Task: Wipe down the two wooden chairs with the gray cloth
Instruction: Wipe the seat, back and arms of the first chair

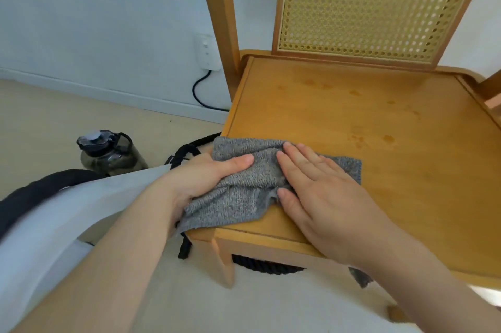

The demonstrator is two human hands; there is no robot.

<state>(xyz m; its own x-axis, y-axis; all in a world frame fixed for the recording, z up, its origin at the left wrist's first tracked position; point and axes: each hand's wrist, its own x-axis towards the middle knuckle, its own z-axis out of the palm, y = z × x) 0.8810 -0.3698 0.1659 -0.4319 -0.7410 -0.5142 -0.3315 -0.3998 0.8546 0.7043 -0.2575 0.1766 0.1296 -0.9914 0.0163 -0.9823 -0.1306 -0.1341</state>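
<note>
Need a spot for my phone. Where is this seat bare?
Bare: the seat between the gray cloth and the cane backrest, and its right side. Crowded: the front-left corner, where the left hand grips and the right hand presses the cloth.

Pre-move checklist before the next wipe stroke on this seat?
1. Grip of left hand on gray cloth: ok, fingers curled round its left end.
2. Flat right hand on the cloth: ok, fingers straight.
3. Cloth on chair seat: ok, front left corner, part hanging over the edge.
4. Seat clean: not ok, dark spots beyond the cloth.
5. Floor hazard, dark bottle: ok, stands apart from the chair.
6. State of second chair: cannot tell, not plainly in view.
</note>
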